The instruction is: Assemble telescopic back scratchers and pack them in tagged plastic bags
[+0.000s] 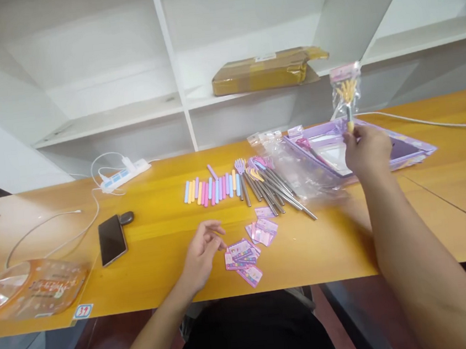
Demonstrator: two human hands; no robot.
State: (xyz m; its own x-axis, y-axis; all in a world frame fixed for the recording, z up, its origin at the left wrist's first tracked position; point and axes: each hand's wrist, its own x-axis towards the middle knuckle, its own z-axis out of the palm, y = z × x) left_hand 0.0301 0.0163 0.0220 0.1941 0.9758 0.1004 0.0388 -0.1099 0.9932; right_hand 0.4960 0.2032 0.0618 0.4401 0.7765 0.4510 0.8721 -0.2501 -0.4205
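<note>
The person's right hand (367, 149) grips the lower end of a packet (347, 96), a clear bag with a pink top and a yellow hand-shaped head inside, held up over the tray (406, 159). The left hand (202, 254) is empty, fingers loosely curled, just beside the cards (241, 254) on the bench (156, 279). Beyond the cards lie a row of pastel sticks (212, 190) and, to its right, a heap of metal rods (274, 189), some with claw-shaped heads. Clear bags (295, 171) lie between the rods and the purple tray.
</note>
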